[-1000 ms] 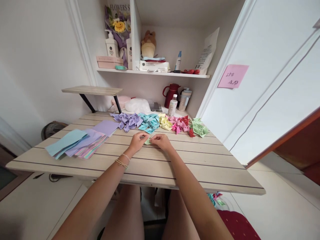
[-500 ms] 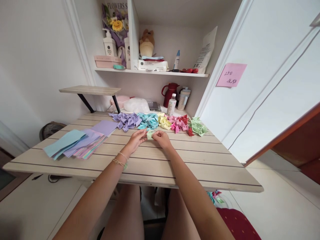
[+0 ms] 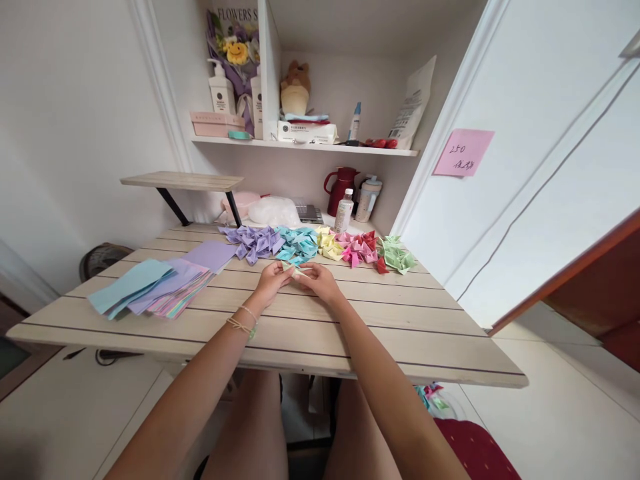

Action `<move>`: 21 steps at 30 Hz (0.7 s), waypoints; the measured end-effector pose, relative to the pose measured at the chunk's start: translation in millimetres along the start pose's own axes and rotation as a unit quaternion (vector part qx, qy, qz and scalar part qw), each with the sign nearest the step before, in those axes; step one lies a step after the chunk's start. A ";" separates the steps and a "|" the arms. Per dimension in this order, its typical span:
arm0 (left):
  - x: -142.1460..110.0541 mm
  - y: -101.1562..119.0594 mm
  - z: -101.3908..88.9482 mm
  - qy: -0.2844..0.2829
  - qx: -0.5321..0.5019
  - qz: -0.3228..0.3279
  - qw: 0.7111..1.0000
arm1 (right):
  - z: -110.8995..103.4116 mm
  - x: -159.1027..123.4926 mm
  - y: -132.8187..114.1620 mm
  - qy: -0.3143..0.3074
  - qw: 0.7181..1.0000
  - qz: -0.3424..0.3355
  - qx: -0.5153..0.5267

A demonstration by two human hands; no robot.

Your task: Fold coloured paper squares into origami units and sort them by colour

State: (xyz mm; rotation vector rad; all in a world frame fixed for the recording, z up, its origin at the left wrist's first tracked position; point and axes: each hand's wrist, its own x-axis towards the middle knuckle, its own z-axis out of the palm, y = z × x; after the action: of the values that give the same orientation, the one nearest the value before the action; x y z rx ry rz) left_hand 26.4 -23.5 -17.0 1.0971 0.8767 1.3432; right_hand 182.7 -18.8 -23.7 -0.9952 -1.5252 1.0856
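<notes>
leftmost on the slatted wooden table point(image 3: 395, 333), a fan of loose paper sheets point(image 3: 131, 283) lies flat, pale blue over lilac, with a many-coloured stack point(image 3: 180, 293) showing at its near right edge. behind them a small wooden riser point(image 3: 183, 180) stands on black legs. next comes a heap of purple folded papers point(image 3: 254, 241), spread near the table's back. then the left hand point(image 3: 270, 281), a thin bracelet point(image 3: 243, 325) at its wrist, pinches a small light green paper point(image 3: 299, 272) between thumb and fingers. that paper sits between the two hands, just in front of the blue folded papers point(image 3: 297, 247); its exact folds are too small to tell. the right hand point(image 3: 321, 280) grips the paper's other side, fingertips close together and near the left's. further right, yellow folded papers point(image 3: 330, 245), then pink and red ones point(image 3: 359, 248), then green ones point(image 3: 397, 256) complete the row.
</notes>
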 end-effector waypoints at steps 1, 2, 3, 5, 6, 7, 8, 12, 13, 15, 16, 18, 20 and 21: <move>0.3 -0.1 -0.1 0.004 -0.002 -0.001 1.000 | 0.0 0.0 0.9 0.005 1.000 -0.005 -0.017; 0.6 -0.3 -0.1 0.003 -0.003 -0.005 1.000 | -0.2 0.1 1.8 0.014 0.999 -0.013 -0.036; 0.8 -0.4 -0.2 0.001 -0.002 -0.008 1.000 | -0.5 0.3 2.3 0.024 0.998 -0.022 -0.053; 1.5 -0.4 -0.6 -0.001 0.000 -0.010 1.000 | -1.0 1.1 2.3 0.035 0.997 -0.037 -0.062; 2.0 -0.4 -0.9 0.002 -0.002 -0.010 1.000 | -1.0 1.5 1.7 0.037 0.997 -0.041 -0.054; 2.6 -0.4 -1.3 0.007 -0.006 -0.008 1.000 | -1.0 1.8 0.8 0.039 0.997 -0.045 -0.041; 3.2 -0.4 -1.8 0.014 -0.011 -0.005 1.000 | -1.0 2.1 -0.2 0.042 0.998 -0.048 -0.026; 5.6 -0.6 -3.6 0.049 -0.022 0.013 0.998 | -2.8 3.5 -2.4 0.060 0.996 -0.067 0.010; 5.8 -0.4 -3.7 0.055 -0.022 0.017 0.998 | -3.8 3.9 -2.1 0.065 0.995 -0.074 0.005; 5.8 0.2 -3.4 0.057 -0.023 0.021 0.998 | -5.9 4.5 -0.9 0.077 0.992 -0.094 -0.023; 5.6 0.7 -3.1 0.056 -0.023 0.020 0.998 | -6.8 4.7 -0.3 0.083 0.990 -0.108 -0.047; 5.1 1.5 -2.4 0.050 -0.020 0.015 0.998 | -7.8 4.8 0.5 0.094 0.980 -0.143 -0.099; 4.9 2.0 -1.9 0.052 -0.017 0.015 0.998 | -8.0 4.6 0.4 0.098 0.970 -0.175 -0.141; 4.9 2.1 -1.8 0.054 -0.016 0.017 0.998 | -7.8 4.4 0.1 0.097 0.966 -0.184 -0.155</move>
State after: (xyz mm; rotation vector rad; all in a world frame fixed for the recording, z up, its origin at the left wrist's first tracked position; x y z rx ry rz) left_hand 24.4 -18.7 -15.0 1.0270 0.9162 1.4502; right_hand 189.5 -13.3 -21.7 -0.9439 -1.6631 0.4838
